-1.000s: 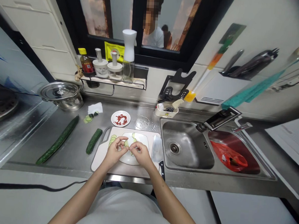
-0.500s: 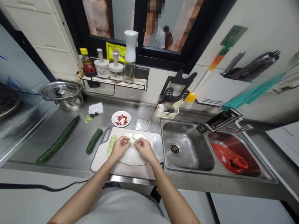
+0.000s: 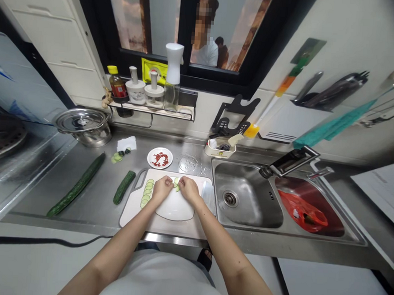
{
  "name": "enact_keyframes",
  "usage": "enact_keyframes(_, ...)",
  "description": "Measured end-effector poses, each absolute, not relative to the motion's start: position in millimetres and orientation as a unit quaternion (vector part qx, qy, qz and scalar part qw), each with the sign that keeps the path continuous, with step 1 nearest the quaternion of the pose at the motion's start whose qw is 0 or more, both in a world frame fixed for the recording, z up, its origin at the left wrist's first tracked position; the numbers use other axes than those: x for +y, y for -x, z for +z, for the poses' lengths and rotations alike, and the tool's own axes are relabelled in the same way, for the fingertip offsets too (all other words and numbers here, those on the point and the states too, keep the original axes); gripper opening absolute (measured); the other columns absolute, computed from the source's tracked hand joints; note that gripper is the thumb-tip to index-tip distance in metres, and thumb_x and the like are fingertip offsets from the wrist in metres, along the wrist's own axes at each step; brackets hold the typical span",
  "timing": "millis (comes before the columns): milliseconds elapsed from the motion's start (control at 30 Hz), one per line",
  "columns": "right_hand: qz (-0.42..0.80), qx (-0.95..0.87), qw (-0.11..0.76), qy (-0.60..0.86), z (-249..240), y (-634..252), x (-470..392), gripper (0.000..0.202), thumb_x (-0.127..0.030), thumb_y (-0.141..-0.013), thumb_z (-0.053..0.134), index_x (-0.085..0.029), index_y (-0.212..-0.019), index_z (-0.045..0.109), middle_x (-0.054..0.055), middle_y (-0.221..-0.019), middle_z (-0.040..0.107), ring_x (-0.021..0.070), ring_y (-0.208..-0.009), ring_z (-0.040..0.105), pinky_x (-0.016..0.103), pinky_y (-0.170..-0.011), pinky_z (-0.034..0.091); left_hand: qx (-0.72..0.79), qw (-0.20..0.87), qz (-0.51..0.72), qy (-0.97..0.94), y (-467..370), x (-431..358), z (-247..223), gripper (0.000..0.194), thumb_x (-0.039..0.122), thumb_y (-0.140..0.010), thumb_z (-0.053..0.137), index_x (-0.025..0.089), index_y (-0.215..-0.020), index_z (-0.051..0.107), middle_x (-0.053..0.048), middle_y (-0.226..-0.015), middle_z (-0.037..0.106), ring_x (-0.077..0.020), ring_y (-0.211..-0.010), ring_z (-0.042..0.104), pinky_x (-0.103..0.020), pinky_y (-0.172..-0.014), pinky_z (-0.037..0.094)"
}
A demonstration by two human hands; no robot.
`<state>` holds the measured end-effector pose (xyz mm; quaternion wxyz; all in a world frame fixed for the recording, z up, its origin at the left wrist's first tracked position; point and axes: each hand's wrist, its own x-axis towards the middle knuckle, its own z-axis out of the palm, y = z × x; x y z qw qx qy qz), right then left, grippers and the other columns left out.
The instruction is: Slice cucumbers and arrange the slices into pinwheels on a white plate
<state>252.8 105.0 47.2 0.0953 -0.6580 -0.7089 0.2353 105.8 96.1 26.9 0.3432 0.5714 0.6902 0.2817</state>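
Observation:
Over the far part of a white plate [image 3: 175,210], my left hand [image 3: 163,187] and my right hand [image 3: 189,189] are close together. Each has its fingers pinched at thin cucumber slices [image 3: 176,182], partly hidden by the fingertips. The plate rests on a pale cutting board [image 3: 136,212] with a grey edge. Left of the plate, a row of overlapping cucumber slices [image 3: 146,193] lies on the board. A knife's broad blade [image 3: 208,192] lies at the board's right side, partly behind my right arm.
Left of the board lie a cut cucumber [image 3: 124,187] and a long whole cucumber [image 3: 77,187]. A small plate with red bits [image 3: 160,158] sits behind the board. The sink [image 3: 247,195] is on the right, a lidded pot [image 3: 85,125] at the back left.
Both hands have shifted slightly toward the far edge of the plate. More of the green slices now shows between the fingertips. The camera view has tilted slightly.

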Motion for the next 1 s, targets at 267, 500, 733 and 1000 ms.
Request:
enact_keyframes(267,0.197,-0.726,0.048,0.657,43.7,-248.5,109.7,0.020,-0.022,-0.092,0.045,-0.019,-0.097,0.063,0.008,-0.100,0.067,0.0175,-0.091,0.057,0.025,-0.070,0.033,0.701,0.293,0.223,-0.611,-110.1,102.3,22.7,0.014,0.016,-0.075,0.058,0.019,-0.086,0.066,-0.004,-0.078,0.070,-0.0175,-0.076,0.063,-0.025,-0.068,0.039)
enact_keyframes(500,0.176,-0.737,0.022,0.653,39.3,-247.8,110.0,0.019,-0.022,-0.092,0.045,-0.019,-0.102,0.061,0.009,-0.105,0.065,0.0185,-0.095,0.055,0.026,-0.074,0.035,0.698,0.257,0.168,-0.647,-111.8,103.3,25.8,0.018,0.018,-0.079,0.056,0.019,-0.094,0.065,-0.007,-0.083,0.070,-0.0210,-0.084,0.064,-0.027,-0.074,0.041)
enact_keyframes(733,0.157,-0.739,0.010,0.655,37.8,-248.1,109.7,0.020,-0.024,-0.093,0.045,-0.019,-0.106,0.060,0.011,-0.112,0.060,0.0209,-0.104,0.050,0.028,-0.079,0.037,0.696,0.241,0.145,-0.661,-111.1,101.6,29.7,0.016,0.019,-0.081,0.054,0.019,-0.093,0.065,-0.009,-0.088,0.070,-0.0217,-0.088,0.063,-0.028,-0.076,0.041)
enact_keyframes(1000,0.146,-0.744,0.013,0.652,36.0,-249.5,108.8,0.021,-0.025,-0.093,0.045,-0.019,-0.107,0.060,0.010,-0.113,0.059,0.0210,-0.104,0.048,0.028,-0.080,0.038,0.686,0.234,0.151,-0.672,-113.5,97.6,31.7,0.016,0.028,-0.084,0.053,0.019,-0.094,0.062,-0.008,-0.096,0.066,-0.0206,-0.090,0.061,-0.028,-0.076,0.040)
